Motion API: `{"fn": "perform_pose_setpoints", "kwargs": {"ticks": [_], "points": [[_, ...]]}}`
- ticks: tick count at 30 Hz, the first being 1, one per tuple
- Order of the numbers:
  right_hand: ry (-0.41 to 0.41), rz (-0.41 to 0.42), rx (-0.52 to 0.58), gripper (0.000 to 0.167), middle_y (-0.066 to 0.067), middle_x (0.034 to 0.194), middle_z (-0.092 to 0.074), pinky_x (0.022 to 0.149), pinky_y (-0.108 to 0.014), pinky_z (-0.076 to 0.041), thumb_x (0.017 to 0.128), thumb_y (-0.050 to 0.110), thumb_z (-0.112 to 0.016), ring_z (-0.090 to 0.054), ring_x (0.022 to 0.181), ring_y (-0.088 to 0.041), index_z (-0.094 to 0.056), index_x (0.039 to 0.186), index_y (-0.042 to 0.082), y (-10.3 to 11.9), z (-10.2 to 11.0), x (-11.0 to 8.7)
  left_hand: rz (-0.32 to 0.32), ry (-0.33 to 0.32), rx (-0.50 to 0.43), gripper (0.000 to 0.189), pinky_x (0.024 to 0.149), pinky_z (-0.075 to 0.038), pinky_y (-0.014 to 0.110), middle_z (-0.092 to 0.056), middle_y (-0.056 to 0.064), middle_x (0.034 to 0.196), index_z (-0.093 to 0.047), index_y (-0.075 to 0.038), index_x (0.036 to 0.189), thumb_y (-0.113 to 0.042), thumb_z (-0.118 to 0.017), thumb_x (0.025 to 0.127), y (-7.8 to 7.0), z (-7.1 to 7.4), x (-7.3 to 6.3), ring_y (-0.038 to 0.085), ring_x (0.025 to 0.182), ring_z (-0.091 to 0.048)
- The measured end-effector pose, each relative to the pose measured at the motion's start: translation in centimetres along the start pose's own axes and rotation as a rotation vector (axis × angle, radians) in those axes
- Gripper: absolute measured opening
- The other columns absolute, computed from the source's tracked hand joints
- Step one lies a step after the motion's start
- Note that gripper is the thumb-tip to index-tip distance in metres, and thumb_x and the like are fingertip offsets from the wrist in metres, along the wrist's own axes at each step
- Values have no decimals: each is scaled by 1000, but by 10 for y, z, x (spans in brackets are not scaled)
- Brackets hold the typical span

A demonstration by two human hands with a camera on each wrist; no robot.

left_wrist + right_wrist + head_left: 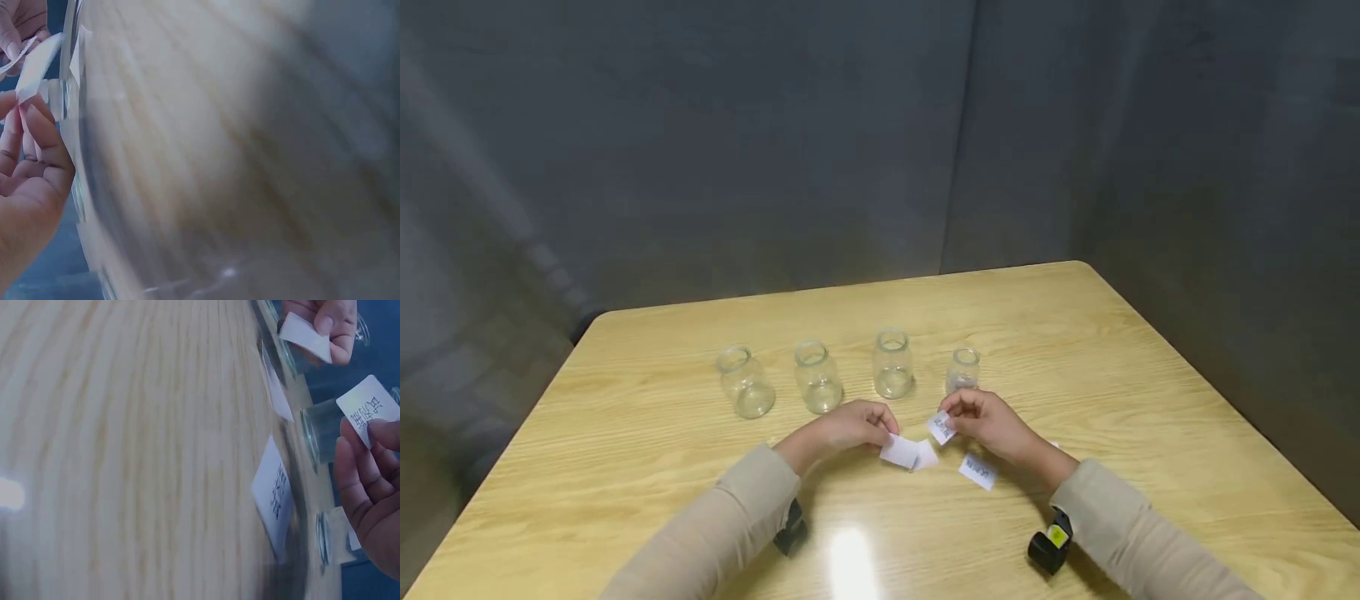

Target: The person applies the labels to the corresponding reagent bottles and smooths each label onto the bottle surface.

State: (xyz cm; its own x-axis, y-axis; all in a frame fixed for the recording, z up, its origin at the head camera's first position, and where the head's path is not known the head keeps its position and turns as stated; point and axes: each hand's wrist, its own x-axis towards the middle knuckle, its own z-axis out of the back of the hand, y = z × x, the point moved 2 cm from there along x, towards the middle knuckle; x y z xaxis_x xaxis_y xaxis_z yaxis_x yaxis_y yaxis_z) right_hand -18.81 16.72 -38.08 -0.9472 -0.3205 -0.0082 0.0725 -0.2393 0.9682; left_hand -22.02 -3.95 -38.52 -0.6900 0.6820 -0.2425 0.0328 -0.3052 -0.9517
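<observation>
My left hand (853, 423) pinches a small white paper slip (898, 452) whose visible face is blank. Just right of it, a second blank-looking slip (927, 456) lies on the table, partly covered in the head view. Between thumb and fingers, my right hand (992, 423) holds a white label (940, 427) with dark handwritten characters, tilted up; the writing also shows on the label (369, 406) in the right wrist view. Below that hand, another handwritten label (977, 472) lies on the table. A small glass jar (964, 367) stands right behind my right hand, its lower part overlapped by the fingers.
Three larger open glass jars stand in a row behind my hands: a left one (747, 387), a middle one (818, 379) and a right one (892, 367). A white scrap (1056, 444) peeks out beside my right wrist. Dark grey walls (775, 167) border the wooden table (662, 467).
</observation>
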Motion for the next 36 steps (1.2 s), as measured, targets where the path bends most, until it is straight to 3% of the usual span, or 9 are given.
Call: {"fn": "perform_pose_setpoints", "kwargs": {"ticks": [4,11,17,36], "points": [[-9,11,-24,18,-11,83,-55,63,-30,-49,80,-6,-52,-53,73,-17,-52,97,-10,4,-1,4,20,-9,4,13,59,-43,23,-51,3,69,-53,6,83,3,-56,71,0,3,-3,13,64,-48],[-69,27,-66,15,-8,82,-58,63,-29,-48,79,-3,-56,-54,72,-15,-56,93,-6,11,1,14,-10,-32,44,17,64,-45,28,-53,4,74,-54,3,88,-3,-54,73,-7,14,-2,15,67,-50],[-39,58,-61,13,-10,85,-58,66,-31,-47,79,0,-57,-53,76,-18,-58,91,-5,12,-3,18,-13,-40,53,16,65,-45,31,-55,4,75,-55,0,89,-10,-54,77,-10,17,-5,18,69,-54],[-59,40,-30,12,-9,89,-60,67,-27,-46,79,5,-59,-53,79,-18,-60,89,-2,18,-20,26,-32,-186,-42,22,67,-44,28,-54,4,78,-55,1,93,-13,-61,77,-5,11,0,16,73,-50]]}}
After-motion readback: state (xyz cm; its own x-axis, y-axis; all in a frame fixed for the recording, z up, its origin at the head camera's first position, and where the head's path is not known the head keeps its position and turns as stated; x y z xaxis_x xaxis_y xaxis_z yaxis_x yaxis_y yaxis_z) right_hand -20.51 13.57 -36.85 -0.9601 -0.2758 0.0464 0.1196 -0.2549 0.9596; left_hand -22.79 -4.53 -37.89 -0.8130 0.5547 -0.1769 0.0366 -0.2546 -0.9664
